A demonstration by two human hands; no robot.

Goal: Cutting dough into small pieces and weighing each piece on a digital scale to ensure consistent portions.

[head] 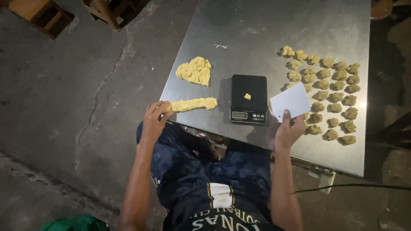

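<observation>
My left hand (155, 119) grips the near end of a long yellow dough strip (195, 104) lying on the steel table (257, 30). My right hand (289, 130) holds a white plastic scraper (290, 102) by its lower edge, just right of a black digital scale (248, 99). A small bit of dough (247, 96) sits on the scale's platform. A larger lump of dough (195, 71) lies farther back on the left. Several small dough pieces (329, 92) are laid out in rows on the right side of the table.
I sit at the table's near edge, dark patterned trousers below. Cracked concrete floor (64, 94) lies to the left, with wooden furniture (40, 15) at the top left. A green object (77, 223) shows at the bottom left. A cable (355, 186) runs under the table's right corner.
</observation>
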